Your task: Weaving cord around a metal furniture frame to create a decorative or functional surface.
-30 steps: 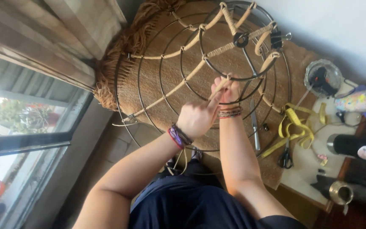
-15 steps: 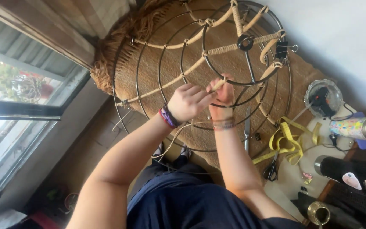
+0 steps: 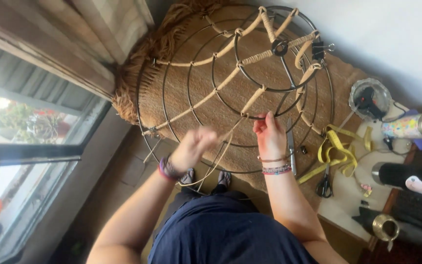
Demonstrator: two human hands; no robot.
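A large round wire frame, dome-shaped with concentric rings, stands in front of me; several of its spokes are wrapped in tan cord. My right hand pinches the frame where a wrapped spoke ends at a ring. My left hand, blurred with motion, is closed on a loose length of tan cord that runs from that spot down toward my lap. Both wrists wear bracelets.
A fringed woven rug lies under the frame. At right a low white table holds a yellow tape measure, scissors, a glue gun on a foil dish, a patterned bottle and a dark flask. A window is at left.
My left hand has pulled away from the frame, down and to the left, drawing the cord out. My right hand stays on the frame. The view has shifted slightly.
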